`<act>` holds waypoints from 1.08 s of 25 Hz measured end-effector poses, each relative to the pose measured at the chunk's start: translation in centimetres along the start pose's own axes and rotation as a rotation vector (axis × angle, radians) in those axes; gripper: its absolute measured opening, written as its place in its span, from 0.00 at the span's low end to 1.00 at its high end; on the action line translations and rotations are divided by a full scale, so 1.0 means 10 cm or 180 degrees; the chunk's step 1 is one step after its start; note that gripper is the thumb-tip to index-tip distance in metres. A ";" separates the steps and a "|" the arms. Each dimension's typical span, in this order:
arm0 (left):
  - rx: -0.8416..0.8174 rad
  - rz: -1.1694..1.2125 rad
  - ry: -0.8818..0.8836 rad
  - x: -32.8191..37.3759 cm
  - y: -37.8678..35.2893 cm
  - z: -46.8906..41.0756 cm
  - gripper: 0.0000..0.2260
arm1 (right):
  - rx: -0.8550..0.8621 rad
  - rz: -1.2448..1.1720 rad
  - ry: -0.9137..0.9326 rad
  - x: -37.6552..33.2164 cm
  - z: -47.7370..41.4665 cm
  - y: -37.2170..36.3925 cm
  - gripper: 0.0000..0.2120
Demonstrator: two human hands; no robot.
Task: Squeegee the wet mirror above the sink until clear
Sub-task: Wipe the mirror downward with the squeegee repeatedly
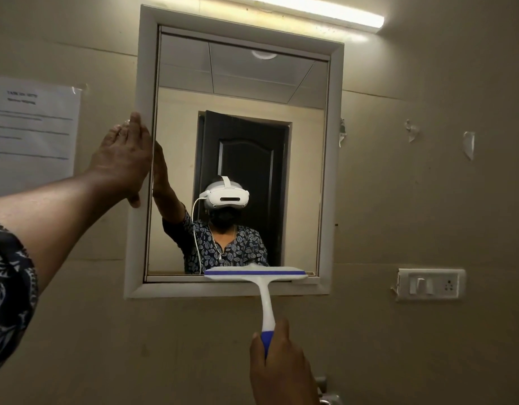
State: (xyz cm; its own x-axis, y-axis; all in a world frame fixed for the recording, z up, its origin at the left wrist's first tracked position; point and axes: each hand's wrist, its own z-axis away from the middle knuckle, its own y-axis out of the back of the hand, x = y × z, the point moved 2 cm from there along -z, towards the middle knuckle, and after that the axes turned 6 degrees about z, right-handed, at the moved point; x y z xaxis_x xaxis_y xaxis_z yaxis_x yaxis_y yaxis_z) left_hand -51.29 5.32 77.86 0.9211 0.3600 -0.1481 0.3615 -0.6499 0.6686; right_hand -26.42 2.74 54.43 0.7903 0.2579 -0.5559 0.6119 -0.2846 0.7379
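Blue-handled squeegee (266, 302) gripped, right hand (281, 372); left hand (123, 159) flat.

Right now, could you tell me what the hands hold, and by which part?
The right hand grips the squeegee by its handle's blue end. The left hand holds nothing, resting flat on the mirror frame.

Left hand (126, 159) flat (right hand (281, 366) gripping).

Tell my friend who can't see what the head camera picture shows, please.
The right-hand grip holds a blue-and-white squeegee by its handle, blade at the bottom edge of a white-framed wall mirror. The left-hand grip rests flat on the mirror's left frame.
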 end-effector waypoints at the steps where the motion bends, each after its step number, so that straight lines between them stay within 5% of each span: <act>1: -0.0003 0.0005 -0.0012 0.00 0.01 0.01 0.65 | -0.0024 -0.0018 -0.0004 -0.01 0.00 0.02 0.15; 5: -0.0057 -0.0003 0.0018 0.01 0.00 0.02 0.64 | 0.0162 -0.0149 0.0173 -0.22 -0.07 0.29 0.11; 9: -0.0065 0.0018 0.0019 0.02 -0.02 0.02 0.62 | 0.0767 -0.0972 0.1063 -0.83 -0.46 0.83 0.12; 15: -0.0051 0.0039 0.0060 0.02 -0.06 -0.01 0.61 | 0.1616 -0.1125 0.1914 -2.06 -1.21 1.57 0.10; 27: 0.0121 0.0156 -0.0031 0.00 -0.10 -0.06 0.53 | 0.1760 -0.0693 0.1256 -2.61 -1.77 1.53 0.14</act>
State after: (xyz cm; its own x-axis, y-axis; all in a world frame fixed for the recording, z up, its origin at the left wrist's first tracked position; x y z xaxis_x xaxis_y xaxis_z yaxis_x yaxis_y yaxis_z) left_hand -51.77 6.36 77.62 0.9392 0.3206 -0.1230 0.3208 -0.6916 0.6471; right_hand -38.29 8.06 86.98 0.6418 0.6472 -0.4114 0.7637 -0.5884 0.2656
